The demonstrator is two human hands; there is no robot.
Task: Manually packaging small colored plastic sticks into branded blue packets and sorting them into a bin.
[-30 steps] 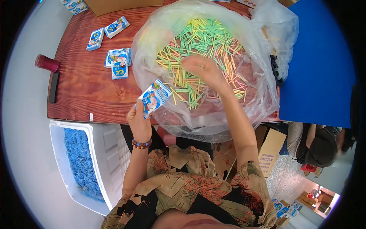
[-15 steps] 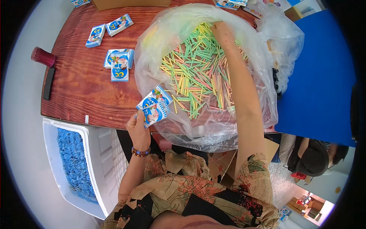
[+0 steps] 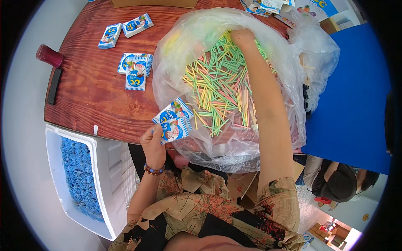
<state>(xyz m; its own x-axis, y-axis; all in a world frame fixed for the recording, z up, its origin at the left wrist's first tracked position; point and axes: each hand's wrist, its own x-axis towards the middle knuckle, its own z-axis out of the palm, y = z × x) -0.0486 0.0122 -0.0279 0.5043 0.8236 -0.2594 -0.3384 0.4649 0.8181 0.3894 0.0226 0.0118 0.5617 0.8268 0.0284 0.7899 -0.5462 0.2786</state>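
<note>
My left hand (image 3: 153,145) is closed on two overlapping blue-and-white packets (image 3: 174,121), fanned out at the table's near edge. A beaded bracelet circles that wrist. My right hand (image 3: 243,38) reaches into the far part of a large clear plastic bag (image 3: 167,79), its fingertips hidden among the sticks, so what it grips cannot be made out. Heaped in the bag are many thin yellow, green and pink sticks (image 3: 217,88).
More small packets (image 3: 135,74) lie on the reddish wooden table (image 3: 96,83). At its left edge are a dark red cup (image 3: 49,56) and a black bar-shaped object (image 3: 55,86). Below stands a white box (image 3: 95,167) of blue pieces. A blue panel (image 3: 347,100) fills the right.
The view has shifted slightly. My right hand stays at the bag's far side with its fingers curled down among the sticks. My left hand still holds the packets.
</note>
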